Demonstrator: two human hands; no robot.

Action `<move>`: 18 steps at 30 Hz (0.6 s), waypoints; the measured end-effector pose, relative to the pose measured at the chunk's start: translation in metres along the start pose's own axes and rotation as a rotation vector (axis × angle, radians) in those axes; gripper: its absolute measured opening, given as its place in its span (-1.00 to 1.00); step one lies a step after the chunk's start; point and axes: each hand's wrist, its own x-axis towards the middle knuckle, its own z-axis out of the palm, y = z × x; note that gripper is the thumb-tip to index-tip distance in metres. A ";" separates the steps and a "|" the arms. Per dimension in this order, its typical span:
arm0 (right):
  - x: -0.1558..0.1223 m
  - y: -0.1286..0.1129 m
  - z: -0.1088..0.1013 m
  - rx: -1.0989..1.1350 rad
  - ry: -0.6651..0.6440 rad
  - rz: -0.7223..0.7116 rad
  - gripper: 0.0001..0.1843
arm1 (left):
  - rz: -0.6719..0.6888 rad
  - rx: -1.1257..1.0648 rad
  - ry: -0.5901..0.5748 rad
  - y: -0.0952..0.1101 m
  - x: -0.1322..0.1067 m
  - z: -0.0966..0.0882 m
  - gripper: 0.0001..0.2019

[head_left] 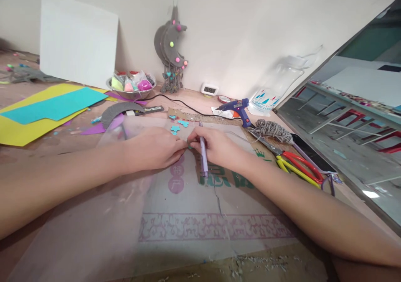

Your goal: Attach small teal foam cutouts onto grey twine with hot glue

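Observation:
My left hand [156, 148] and my right hand [216, 147] meet fingertip to fingertip over a clear plastic sheet [131, 215] that lies on flattened cardboard [225, 232]. A pale purple pen [203, 156] rests in my right hand, which is closed around it. The left fingers pinch something tiny at the meeting point; I cannot make it out. Small teal cut-out shapes [178, 126] lie just beyond the fingers.
A blue glue gun [236, 108], grey twine [272, 129], red and yellow scissors [297, 167] and a phone [310, 150] sit to the right. Yellow and teal paper [46, 110], a bowl of pompoms [131, 85] and a grey moon ornament [171, 48] lie left and behind.

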 end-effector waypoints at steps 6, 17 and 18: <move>0.000 -0.003 -0.014 -0.045 -0.128 -0.003 -0.86 | -0.012 0.029 -0.019 0.001 0.001 -0.001 -0.69; 0.000 0.003 0.002 -0.051 -0.019 -0.004 -0.88 | 0.004 0.009 -0.034 0.000 0.002 -0.001 -0.68; 0.000 0.002 0.002 -0.074 -0.019 -0.002 -0.87 | 0.005 0.006 -0.030 0.000 0.002 -0.001 -0.68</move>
